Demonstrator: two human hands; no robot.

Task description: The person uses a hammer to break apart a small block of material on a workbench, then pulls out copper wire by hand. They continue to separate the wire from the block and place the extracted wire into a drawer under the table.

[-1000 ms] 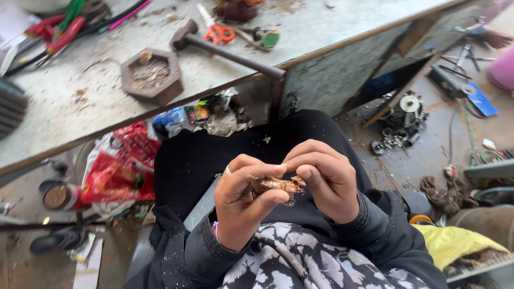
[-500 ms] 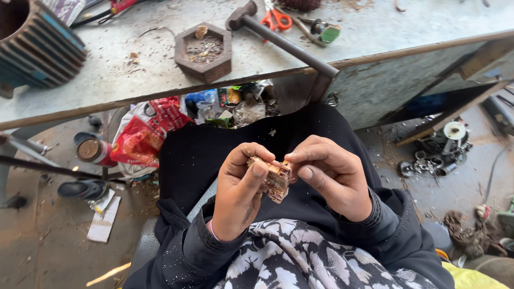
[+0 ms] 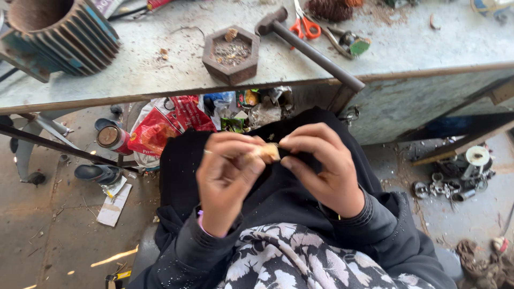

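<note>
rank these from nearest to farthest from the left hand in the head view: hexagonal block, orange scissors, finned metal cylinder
Measured from the left hand:
1. Hexagonal block, straight ahead on the bench edge.
2. Orange scissors, farther back and to the right.
3. Finned metal cylinder, far back-left corner of the bench.

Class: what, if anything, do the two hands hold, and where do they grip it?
A small, blurred tan object, pinched at its ends between the fingers of the left hand and right hand.
</note>
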